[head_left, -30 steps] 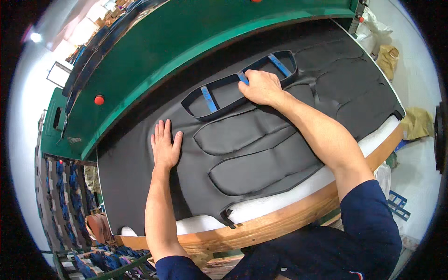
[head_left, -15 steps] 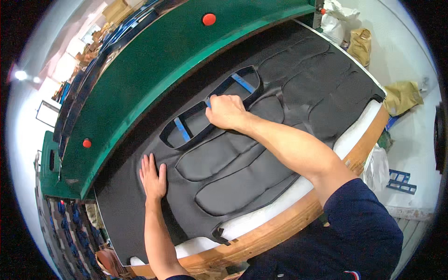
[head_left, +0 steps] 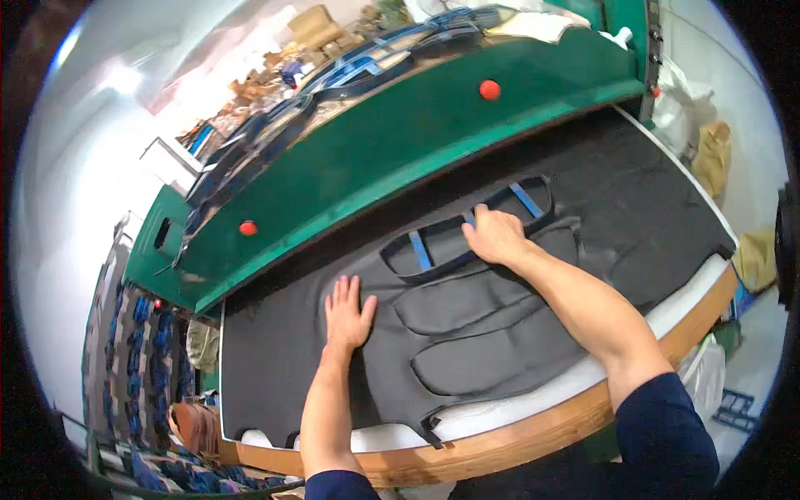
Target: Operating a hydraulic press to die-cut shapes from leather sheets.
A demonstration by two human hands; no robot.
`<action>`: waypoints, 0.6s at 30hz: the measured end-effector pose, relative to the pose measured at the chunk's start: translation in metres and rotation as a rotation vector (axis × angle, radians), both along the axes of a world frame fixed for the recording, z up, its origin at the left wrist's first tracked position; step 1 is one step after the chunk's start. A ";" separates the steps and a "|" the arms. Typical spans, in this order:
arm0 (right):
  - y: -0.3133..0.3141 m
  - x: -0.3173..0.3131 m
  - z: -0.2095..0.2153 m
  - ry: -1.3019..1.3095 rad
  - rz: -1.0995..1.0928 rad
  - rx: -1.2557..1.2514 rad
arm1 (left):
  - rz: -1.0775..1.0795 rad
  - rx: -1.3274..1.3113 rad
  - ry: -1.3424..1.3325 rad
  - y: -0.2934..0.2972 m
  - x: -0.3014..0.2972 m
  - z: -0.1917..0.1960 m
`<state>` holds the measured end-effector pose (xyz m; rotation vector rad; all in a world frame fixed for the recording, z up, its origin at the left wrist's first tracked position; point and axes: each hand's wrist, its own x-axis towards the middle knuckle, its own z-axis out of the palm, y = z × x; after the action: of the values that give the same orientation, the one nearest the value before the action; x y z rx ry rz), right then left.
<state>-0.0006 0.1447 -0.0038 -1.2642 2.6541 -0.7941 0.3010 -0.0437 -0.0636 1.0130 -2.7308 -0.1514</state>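
My right hand (head_left: 497,236) is closed around the middle crossbar of a long, narrow cutting die (head_left: 420,251) with dark walls and blue crossbars. The die lies on a black sheet of material (head_left: 275,350), just beyond several long rounded outlines cut into it. To the left of the die, my left hand (head_left: 347,318) rests flat on the sheet, fingers stretched and thumb apart, holding nothing. The sheet's near edge is notched, and a white board (head_left: 533,396) shows beneath it.
A green machine beam (head_left: 375,167) with red buttons (head_left: 490,90) spans the far side, close beyond the die. More dies (head_left: 367,75) are piled on top of it. A wooden edge (head_left: 533,437) borders the near side. Bags (head_left: 712,158) stand at right, and racks of dies (head_left: 137,367) at left.
The view has swung, so the whole scene sits further right and lower in the picture. Both hands keep their places, the right on the die and the left on the sheet.
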 end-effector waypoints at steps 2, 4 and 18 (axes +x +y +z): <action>0.019 0.008 0.002 0.183 0.029 -0.069 | 0.007 0.026 0.020 0.011 0.005 0.005; 0.049 0.025 0.012 0.334 0.072 -0.237 | 0.029 0.021 0.037 0.020 0.011 0.007; 0.320 0.160 -0.014 0.401 0.310 -0.559 | -0.193 -0.256 0.507 0.152 0.154 0.011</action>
<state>0.1592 0.4642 -0.0175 -2.1026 2.4759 -1.4141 0.4549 0.1085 -0.0531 0.5471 -2.3004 -0.0737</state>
